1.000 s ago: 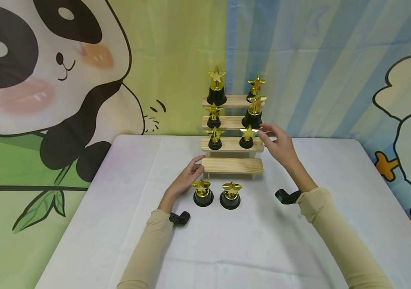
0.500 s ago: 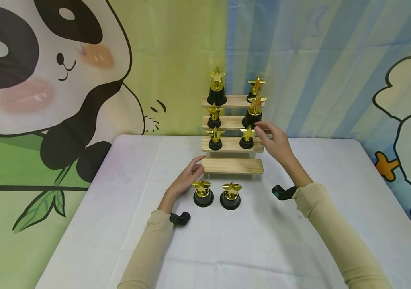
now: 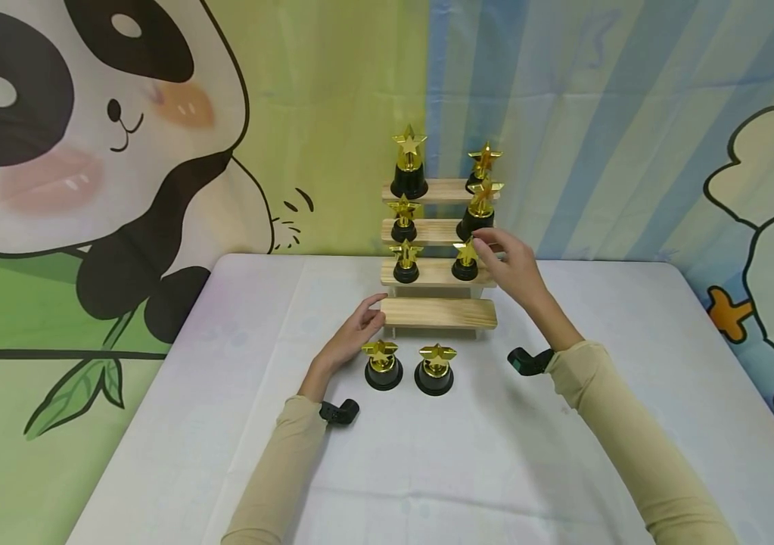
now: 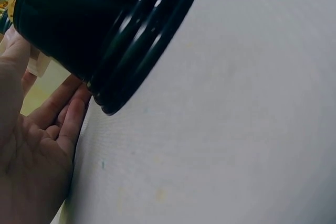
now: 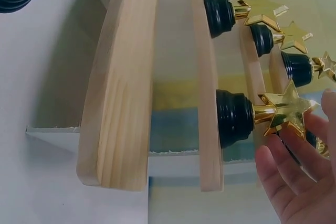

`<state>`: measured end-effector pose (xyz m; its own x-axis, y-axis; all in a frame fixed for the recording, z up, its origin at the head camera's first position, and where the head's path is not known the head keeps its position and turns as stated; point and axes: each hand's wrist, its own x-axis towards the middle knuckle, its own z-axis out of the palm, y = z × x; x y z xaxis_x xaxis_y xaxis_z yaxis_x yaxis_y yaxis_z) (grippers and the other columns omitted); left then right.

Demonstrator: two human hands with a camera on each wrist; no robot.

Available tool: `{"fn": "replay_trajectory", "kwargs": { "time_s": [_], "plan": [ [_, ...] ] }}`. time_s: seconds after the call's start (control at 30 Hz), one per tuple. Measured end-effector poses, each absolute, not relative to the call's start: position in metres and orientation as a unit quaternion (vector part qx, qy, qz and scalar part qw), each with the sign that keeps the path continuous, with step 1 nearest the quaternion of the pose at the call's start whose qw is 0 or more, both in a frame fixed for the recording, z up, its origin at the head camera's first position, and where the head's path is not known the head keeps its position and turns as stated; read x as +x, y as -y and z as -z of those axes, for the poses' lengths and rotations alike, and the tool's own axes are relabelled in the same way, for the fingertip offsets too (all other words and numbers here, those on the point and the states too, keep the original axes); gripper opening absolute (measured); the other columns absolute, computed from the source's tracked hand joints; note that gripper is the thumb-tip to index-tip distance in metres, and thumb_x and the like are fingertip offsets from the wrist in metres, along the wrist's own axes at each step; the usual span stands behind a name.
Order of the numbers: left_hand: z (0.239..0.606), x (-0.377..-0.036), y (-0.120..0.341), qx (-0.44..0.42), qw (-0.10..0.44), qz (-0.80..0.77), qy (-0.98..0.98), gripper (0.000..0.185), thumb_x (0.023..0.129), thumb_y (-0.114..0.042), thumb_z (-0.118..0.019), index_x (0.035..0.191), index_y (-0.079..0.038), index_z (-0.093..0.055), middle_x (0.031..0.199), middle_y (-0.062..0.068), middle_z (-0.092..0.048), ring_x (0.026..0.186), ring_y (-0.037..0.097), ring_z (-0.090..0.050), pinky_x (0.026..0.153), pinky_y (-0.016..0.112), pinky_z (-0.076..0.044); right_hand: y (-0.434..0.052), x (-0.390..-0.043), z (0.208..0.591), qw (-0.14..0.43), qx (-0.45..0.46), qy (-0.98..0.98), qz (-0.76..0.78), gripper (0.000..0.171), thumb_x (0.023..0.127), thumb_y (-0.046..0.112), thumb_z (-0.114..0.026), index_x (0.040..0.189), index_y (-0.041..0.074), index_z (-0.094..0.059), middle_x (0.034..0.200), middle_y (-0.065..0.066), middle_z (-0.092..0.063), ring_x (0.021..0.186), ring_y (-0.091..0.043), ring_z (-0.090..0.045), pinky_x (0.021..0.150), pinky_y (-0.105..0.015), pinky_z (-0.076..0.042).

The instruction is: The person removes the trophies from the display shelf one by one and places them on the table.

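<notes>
My left hand [image 3: 352, 333] holds the left end of the lowest wooden step of a tiered display stand [image 3: 437, 312], and one fingertip shows behind that board in the right wrist view. My right hand [image 3: 512, 269] pinches the gold star of a small trophy [image 3: 464, 269] at the right of the second step up. This trophy [image 5: 236, 119] stands on its black base on the board, with the fingers of my right hand [image 5: 299, 182] around its star. Another small star trophy [image 3: 405, 269] shares that step on the left.
Two star trophies [image 3: 383, 371] [image 3: 434, 375] stand on the white table [image 3: 387, 469] before the stand. Higher steps carry more trophies, including a tall one [image 3: 409, 170] at top left. A trophy's dark base [image 4: 110, 30] looms close in the left wrist view.
My right hand has moved left from beside the stand to the star of the right-hand trophy on the second step. My left hand has stayed at the lowest step.
</notes>
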<state>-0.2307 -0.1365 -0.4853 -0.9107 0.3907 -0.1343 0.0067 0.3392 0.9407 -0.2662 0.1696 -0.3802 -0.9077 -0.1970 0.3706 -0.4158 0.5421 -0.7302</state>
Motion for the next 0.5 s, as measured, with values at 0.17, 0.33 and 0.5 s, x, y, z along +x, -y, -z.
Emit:
{"fn": "replay_trajectory", "kwargs": {
  "time_s": [0.17,0.33,0.5],
  "plan": [
    [0.4714,-0.2236,0.1351,0.123,0.173,-0.56,-0.801,0.055,0.103,-0.04,-0.043,0.153,-0.025,-0.026,0.145,0.022,-0.047,0.135,0.037,-0.046,0.112,0.055,-0.035,-0.1673,-0.2687,0.3809,0.127,0.184,0.869,-0.442,0.037,0.102,0.028,-0.052,0.126,0.002,-0.059,0.119,-0.018,-0.063,0.107,-0.034,-0.06,0.093,-0.052,-0.047],
    [0.4707,-0.2227,0.1351,0.122,0.171,-0.56,-0.801,0.056,0.103,-0.039,-0.044,0.153,-0.023,-0.026,0.144,0.022,-0.048,0.135,0.038,-0.046,0.111,0.055,-0.034,-0.1652,-0.2695,0.3812,0.127,0.185,0.872,-0.435,0.036,0.102,0.029,-0.052,0.126,0.003,-0.06,0.121,-0.018,-0.063,0.108,-0.034,-0.06,0.092,-0.051,-0.048],
    [0.4745,-0.2253,0.1347,0.113,0.174,-0.559,-0.803,0.057,0.102,-0.041,-0.044,0.153,-0.023,-0.026,0.144,0.021,-0.048,0.135,0.037,-0.046,0.111,0.055,-0.034,-0.1638,-0.2707,0.3828,0.123,0.181,0.879,-0.424,0.037,0.102,0.031,-0.05,0.126,0.004,-0.06,0.123,-0.019,-0.063,0.111,-0.035,-0.059,0.091,-0.052,-0.049]
  ]
}}
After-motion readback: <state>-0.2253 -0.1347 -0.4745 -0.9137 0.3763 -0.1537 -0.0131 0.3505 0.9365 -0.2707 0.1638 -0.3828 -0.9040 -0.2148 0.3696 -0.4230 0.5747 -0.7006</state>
